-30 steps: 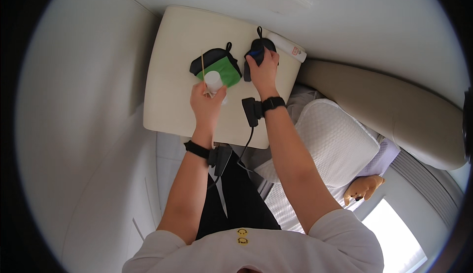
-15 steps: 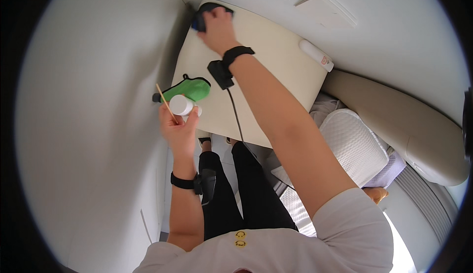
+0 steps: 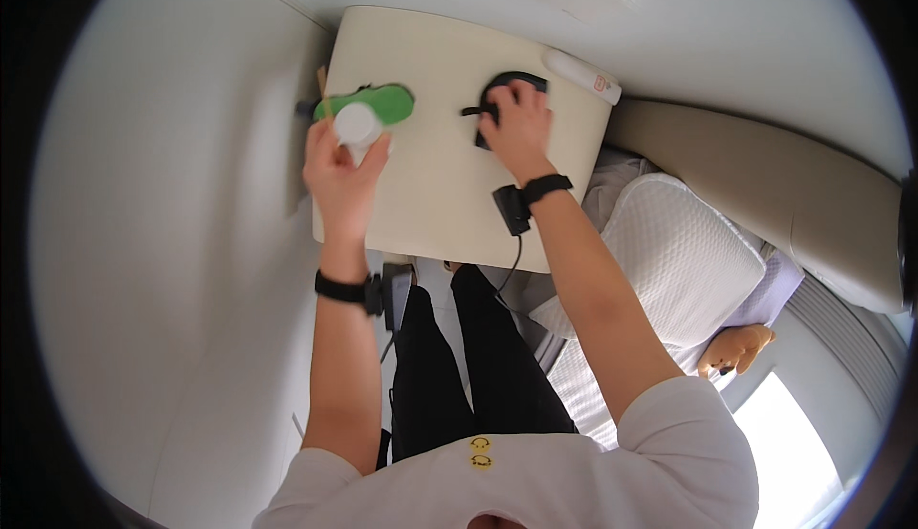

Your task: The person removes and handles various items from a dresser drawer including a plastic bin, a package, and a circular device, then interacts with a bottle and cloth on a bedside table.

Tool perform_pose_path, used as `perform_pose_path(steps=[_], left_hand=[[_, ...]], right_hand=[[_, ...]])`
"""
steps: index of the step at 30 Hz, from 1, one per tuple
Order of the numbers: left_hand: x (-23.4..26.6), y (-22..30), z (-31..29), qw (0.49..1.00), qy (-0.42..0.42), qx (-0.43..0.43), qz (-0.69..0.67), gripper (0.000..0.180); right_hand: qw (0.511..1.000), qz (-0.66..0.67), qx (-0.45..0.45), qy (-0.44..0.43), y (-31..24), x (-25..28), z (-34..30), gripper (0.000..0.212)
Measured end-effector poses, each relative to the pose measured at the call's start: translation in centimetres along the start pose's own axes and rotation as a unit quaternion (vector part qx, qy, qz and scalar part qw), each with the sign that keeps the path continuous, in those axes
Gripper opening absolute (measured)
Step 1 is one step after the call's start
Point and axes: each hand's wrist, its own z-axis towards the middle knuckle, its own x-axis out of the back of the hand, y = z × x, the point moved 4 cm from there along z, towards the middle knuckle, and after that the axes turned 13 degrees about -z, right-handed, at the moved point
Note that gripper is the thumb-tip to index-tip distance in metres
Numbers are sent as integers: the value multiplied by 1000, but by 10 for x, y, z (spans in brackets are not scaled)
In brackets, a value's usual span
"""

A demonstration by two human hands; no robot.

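My left hand (image 3: 339, 171) is closed around a small white plastic bottle (image 3: 358, 124) with a round white cap. A thin wooden stick (image 3: 323, 89) also juts up from its fingers. Just beyond lies a green, cloth-like piece with dark edging (image 3: 387, 103), partly covered by the bottle and hand; I cannot tell its exact kind. Toward the table's far right, my right hand (image 3: 522, 128) grips a flat black piece with a short strap (image 3: 497, 85). My fingers hide much of it, and it appears to rest on the table.
Both items lie over a cream tabletop (image 3: 430, 194). A white cylindrical container (image 3: 583, 75) lies along the far right edge. Right of the table are a padded beige headboard (image 3: 727, 147), white pillows (image 3: 669, 252) and a plush toy (image 3: 736, 349). A white wall (image 3: 191, 194) stands close on my left.
My right hand has moved from the table's far left corner to its right side, taking the black piece along. My left hand still holds the bottle and stick. The whole view has shifted.
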Motion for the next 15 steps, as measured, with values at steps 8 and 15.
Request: perform_pose_path(steps=[8, 15], left_hand=[[-100, -34, 38, 988, -145, -40, -24, 33], [-85, -42, 38, 986, -126, -33, 106, 28]], right_hand=[[973, -79, -217, 3, 85, 10, -94, 31], [954, -16, -295, 50, 47, -4, -149, 43]])
